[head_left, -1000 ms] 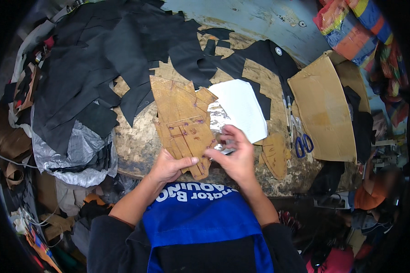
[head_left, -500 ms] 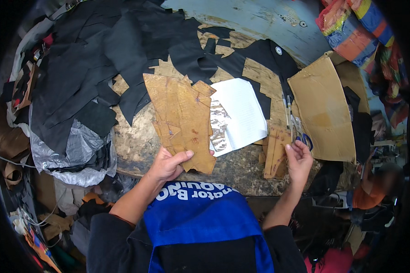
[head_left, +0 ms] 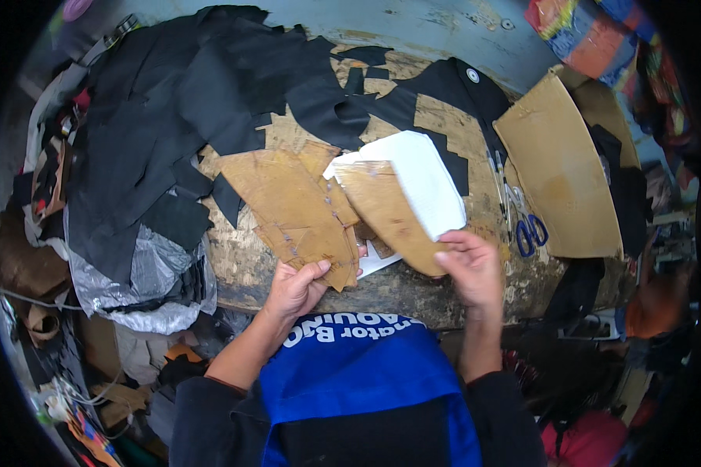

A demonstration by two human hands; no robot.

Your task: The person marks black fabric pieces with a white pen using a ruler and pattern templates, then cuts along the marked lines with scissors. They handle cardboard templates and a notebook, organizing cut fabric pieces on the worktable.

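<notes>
My left hand (head_left: 294, 286) is closed on a small stack of tan cardboard pattern pieces (head_left: 296, 206), its thumb on top near the lower corner. The pieces have pointed, curved outlines and dark pen marks. My right hand (head_left: 475, 268) pinches the lower end of another tan pattern piece (head_left: 393, 214), long with a curved side. This piece slants over a white paper sheet (head_left: 432, 175), and its upper left edge lies close against the stack. The sheet is partly covered. Under the pieces, more pattern scraps show only in part.
Black leather-like sheets (head_left: 148, 117) cover the table's left and back. Blue-handled scissors (head_left: 531, 233) and slim pens (head_left: 500, 187) lie beside a bent cardboard sheet (head_left: 561, 171) on the right. Crumpled clear plastic (head_left: 156, 272) hangs at the left edge. A blurred person (head_left: 650, 311) is at far right.
My right hand has moved left from beside the scissors and now holds a pattern piece over the paper. The tan piece near the scissors is gone from there. The left stack has tilted left.
</notes>
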